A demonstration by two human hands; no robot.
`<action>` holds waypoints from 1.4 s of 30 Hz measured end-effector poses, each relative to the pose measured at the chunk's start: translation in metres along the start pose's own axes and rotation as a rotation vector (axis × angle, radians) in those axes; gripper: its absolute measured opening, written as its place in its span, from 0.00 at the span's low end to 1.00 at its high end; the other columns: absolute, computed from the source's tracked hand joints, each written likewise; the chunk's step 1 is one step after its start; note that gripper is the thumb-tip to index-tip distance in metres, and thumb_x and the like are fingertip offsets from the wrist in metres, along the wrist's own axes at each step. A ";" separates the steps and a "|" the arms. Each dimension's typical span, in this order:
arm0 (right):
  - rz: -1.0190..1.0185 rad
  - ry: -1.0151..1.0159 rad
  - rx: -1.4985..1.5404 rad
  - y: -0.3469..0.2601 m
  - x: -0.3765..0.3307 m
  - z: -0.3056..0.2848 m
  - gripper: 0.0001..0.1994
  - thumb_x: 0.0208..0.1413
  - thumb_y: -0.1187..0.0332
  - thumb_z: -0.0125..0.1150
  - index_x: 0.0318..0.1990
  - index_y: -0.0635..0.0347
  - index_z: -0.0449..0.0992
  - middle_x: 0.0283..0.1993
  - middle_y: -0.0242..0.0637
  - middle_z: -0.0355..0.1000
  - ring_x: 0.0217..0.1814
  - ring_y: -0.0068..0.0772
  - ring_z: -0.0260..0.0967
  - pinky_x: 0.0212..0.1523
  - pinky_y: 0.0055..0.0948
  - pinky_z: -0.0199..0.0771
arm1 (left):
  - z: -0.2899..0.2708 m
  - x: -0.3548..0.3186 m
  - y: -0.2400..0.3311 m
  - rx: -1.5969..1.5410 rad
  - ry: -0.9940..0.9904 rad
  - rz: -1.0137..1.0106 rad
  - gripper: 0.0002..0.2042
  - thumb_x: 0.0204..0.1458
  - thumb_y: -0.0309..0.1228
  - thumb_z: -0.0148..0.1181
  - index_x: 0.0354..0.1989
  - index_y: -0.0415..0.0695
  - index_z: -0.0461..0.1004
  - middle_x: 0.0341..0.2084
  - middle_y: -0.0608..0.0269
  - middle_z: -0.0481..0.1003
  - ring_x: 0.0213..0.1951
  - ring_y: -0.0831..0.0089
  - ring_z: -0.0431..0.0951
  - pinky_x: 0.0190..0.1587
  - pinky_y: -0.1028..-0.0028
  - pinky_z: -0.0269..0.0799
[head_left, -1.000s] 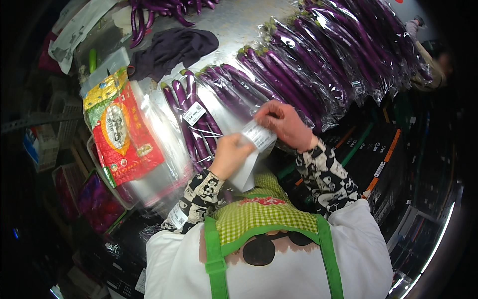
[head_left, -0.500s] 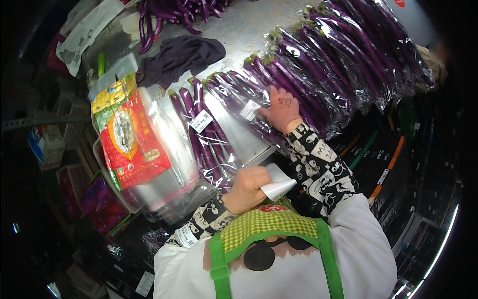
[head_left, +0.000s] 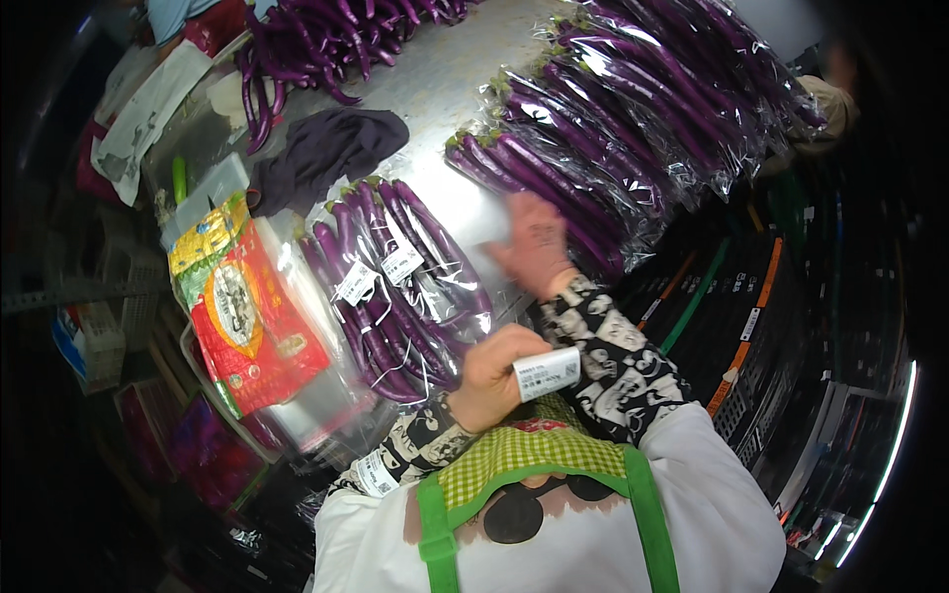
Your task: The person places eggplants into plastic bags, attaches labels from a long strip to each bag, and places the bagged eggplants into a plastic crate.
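Observation:
My left hand (head_left: 494,378) is closed on a small stack or strip of white printed labels (head_left: 549,374), held close above the apron. My right hand (head_left: 537,242), a little blurred, has its thumb spread and holds nothing. It hovers beside a clear bag of long purple eggplants (head_left: 549,193); I cannot tell whether it touches the bag. To its left lie two bags of eggplants (head_left: 425,262), side by side, each bearing a white label (head_left: 401,264). Another label (head_left: 375,474) is stuck on my left sleeve.
More bagged eggplants (head_left: 672,89) lie in a row at the right. Loose eggplants (head_left: 331,30) are heaped at the back, near a dark cloth (head_left: 331,143). A red and yellow printed packet (head_left: 252,326) rests on clear bags at the left. Black crates (head_left: 722,296) stand at the right.
The second labelled eggplant bag has shifted left against the first one. My right hand has come off it. The labels in my left hand have turned, showing their printed side.

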State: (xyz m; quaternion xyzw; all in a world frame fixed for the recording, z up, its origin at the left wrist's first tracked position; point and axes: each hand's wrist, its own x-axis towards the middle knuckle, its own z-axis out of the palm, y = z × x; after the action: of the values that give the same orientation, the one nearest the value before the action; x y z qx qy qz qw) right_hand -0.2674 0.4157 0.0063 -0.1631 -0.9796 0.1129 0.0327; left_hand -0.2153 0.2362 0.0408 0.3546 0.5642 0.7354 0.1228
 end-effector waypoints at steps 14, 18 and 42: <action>0.165 -0.419 -0.092 0.057 -0.020 0.014 0.48 0.43 0.47 0.69 0.66 0.64 0.53 0.55 0.51 0.67 0.58 0.53 0.67 0.57 0.51 0.64 | -0.007 0.025 -0.027 -0.098 0.238 -0.362 0.08 0.50 0.25 0.69 0.37 0.40 0.77 0.32 0.65 0.81 0.35 0.78 0.79 0.38 0.78 0.75; -0.022 0.067 0.239 0.054 -0.030 -0.022 0.35 0.55 0.48 0.64 0.60 0.66 0.64 0.54 0.50 0.66 0.58 0.47 0.64 0.57 0.46 0.63 | -0.012 0.028 -0.032 -0.094 0.272 -0.345 0.06 0.53 0.22 0.65 0.37 0.39 0.76 0.31 0.67 0.79 0.34 0.83 0.77 0.38 0.80 0.73; 0.100 -0.147 0.234 0.045 0.050 0.019 0.30 0.48 0.52 0.72 0.52 0.64 0.71 0.55 0.45 0.67 0.62 0.51 0.62 0.60 0.45 0.65 | -0.010 0.007 -0.021 0.484 -0.498 -0.256 0.10 0.48 0.34 0.65 0.24 0.41 0.74 0.25 0.51 0.74 0.29 0.50 0.76 0.31 0.61 0.72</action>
State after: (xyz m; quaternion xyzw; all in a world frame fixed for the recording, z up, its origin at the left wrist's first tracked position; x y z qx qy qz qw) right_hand -0.3020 0.4699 -0.0209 -0.1981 -0.9502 0.2392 -0.0258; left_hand -0.2316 0.2393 0.0229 0.4680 0.7144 0.4505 0.2601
